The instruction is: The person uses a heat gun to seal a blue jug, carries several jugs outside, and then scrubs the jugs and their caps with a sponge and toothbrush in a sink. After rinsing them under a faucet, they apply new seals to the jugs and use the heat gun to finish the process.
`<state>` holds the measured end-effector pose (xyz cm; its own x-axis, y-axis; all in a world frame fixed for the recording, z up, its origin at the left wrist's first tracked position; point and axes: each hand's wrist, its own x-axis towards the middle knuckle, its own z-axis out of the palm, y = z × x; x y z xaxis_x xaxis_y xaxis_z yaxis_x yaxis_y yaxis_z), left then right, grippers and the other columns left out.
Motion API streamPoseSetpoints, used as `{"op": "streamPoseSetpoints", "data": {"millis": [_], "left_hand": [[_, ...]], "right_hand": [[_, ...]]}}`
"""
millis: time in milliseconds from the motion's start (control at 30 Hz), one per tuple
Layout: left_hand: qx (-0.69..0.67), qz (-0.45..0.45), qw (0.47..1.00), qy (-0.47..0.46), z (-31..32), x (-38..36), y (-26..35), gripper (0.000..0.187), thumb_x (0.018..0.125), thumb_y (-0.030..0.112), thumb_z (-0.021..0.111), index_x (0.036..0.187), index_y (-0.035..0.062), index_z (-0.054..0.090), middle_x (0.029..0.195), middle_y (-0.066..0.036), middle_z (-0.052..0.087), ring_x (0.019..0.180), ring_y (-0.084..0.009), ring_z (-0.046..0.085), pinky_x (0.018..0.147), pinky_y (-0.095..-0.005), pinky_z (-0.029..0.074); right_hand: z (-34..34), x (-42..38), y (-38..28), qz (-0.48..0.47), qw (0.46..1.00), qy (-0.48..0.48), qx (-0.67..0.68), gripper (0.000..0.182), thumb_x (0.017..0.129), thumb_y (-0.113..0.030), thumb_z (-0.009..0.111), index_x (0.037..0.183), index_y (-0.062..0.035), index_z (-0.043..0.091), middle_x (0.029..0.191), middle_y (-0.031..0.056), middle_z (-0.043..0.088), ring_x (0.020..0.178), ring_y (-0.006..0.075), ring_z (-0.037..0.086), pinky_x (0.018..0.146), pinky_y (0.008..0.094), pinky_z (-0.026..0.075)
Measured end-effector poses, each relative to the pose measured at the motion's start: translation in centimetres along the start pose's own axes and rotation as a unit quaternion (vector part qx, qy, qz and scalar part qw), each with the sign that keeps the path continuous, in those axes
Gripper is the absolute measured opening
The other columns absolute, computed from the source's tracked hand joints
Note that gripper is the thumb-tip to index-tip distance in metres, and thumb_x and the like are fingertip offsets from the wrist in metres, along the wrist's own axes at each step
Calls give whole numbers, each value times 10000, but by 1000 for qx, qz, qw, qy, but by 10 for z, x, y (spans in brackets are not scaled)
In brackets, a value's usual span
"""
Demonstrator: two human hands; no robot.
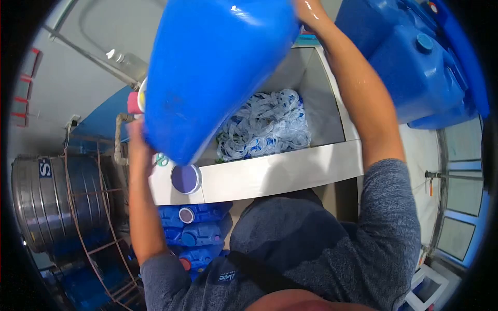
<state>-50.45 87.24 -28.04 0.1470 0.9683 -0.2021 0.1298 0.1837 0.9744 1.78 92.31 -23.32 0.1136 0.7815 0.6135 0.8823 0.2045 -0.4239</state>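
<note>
A large blue plastic container (207, 72) is held up and tilted over a white basin (280, 173). At its lower left side is my left hand (137, 135), blurred, with its fingers against the container. My right hand (311, 14) grips the container's upper right end; part of that hand is cut off by the frame's top edge. Inside the basin lies a heap of clear and blue plastic strips (267, 127), partly hidden by the container. A round tub with purple contents (185, 179) stands on the basin's front left ledge, beside a green-handled tool (162, 159).
Several blue jugs (202, 234) stand below the ledge at the left. More large blue containers (415, 72) are at the upper right. A ribbed steel tank (52, 202) and a metal rack (106, 207) stand at far left. A clear bottle (129, 63) is near the wall pipe.
</note>
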Motion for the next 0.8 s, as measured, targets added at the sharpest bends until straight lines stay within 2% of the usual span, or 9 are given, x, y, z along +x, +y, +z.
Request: {"op": "streamPoseSetpoints", "data": {"millis": [33, 100, 200, 300, 333, 500, 567, 700, 800], "left_hand": [[-77, 92, 993, -21, -16, -6, 18, 730, 999, 632, 427, 1467, 72, 422, 1392, -161, 560, 1249, -304, 569, 1040, -514, 476], [-242, 145, 958, -49, -33, -20, 47, 751, 997, 629, 463, 1481, 58, 396, 1458, -167, 508, 1299, -319, 532, 1096, -513, 435], [-51, 122, 990, 47, -49, 41, -39, 752, 1005, 646, 409, 1500, 81, 381, 1495, -134, 482, 1307, -318, 527, 1081, -500, 452], [-241, -34, 967, -70, -2, 35, -48, 691, 1023, 609, 399, 1501, 111, 401, 1499, -93, 488, 1327, -297, 511, 1102, -480, 425], [-195, -26, 970, -144, 4, 33, -42, 682, 1025, 603, 400, 1500, 115, 408, 1473, -75, 511, 1333, -285, 503, 1116, -460, 401], [-214, 137, 949, -186, 12, 24, -26, 556, 1019, 425, 544, 1422, 46, 484, 1343, -58, 597, 1205, -234, 590, 1039, -403, 451], [51, 286, 955, -53, 25, 51, -12, 624, 905, 283, 747, 1401, 6, 490, 1305, -94, 608, 1174, -219, 592, 1036, -382, 447], [-72, 364, 923, -104, 65, 31, 89, 858, 710, 191, 921, 1388, -32, 446, 1283, -150, 587, 1164, -236, 591, 1030, -376, 462], [22, 397, 913, -90, 81, 6, 103, 1015, 671, 258, 952, 1428, -19, 337, 1318, -160, 535, 1160, -256, 592, 1037, -410, 467]], "right_hand": [[-13, -20, 3, 26, 978, 10, 205, 406, 1004, -346, 529, 1085, 7, 713, 950, 246, 701, 889, 410, 686, 820, 450, 552], [42, -74, 72, 116, 983, -55, 129, 356, 967, -342, 639, 1131, -35, 713, 1075, 170, 735, 968, 275, 715, 845, 471, 586], [104, -168, 49, 161, 914, -28, 371, 436, 1013, -333, 543, 1336, -40, 555, 1312, 160, 612, 1139, 297, 630, 944, 469, 540], [150, -234, 2, 399, 648, -47, 647, 498, 1045, -388, 439, 1396, -43, 518, 1371, 167, 593, 1177, 333, 617, 983, 517, 517], [150, -245, -7, 543, 452, -25, 707, 506, 1036, -402, 437, 1385, -49, 534, 1357, 165, 610, 1178, 344, 619, 979, 523, 517], [180, -272, -33, 586, 482, -113, 642, 530, 1014, -385, 450, 1391, -22, 534, 1323, 186, 636, 1168, 347, 630, 966, 485, 517], [200, -260, -43, 564, 554, -149, 594, 524, 1006, -376, 468, 1391, -28, 540, 1313, 193, 641, 1164, 346, 635, 965, 478, 514], [205, -258, -9, 466, 805, -240, 277, 514, 990, -358, 505, 1391, -40, 550, 1294, 206, 650, 1158, 344, 645, 964, 462, 508], [146, -285, 64, 462, 856, -224, 57, 509, 978, -345, 532, 1391, -49, 558, 1280, 215, 658, 1153, 342, 653, 962, 451, 503]]}}
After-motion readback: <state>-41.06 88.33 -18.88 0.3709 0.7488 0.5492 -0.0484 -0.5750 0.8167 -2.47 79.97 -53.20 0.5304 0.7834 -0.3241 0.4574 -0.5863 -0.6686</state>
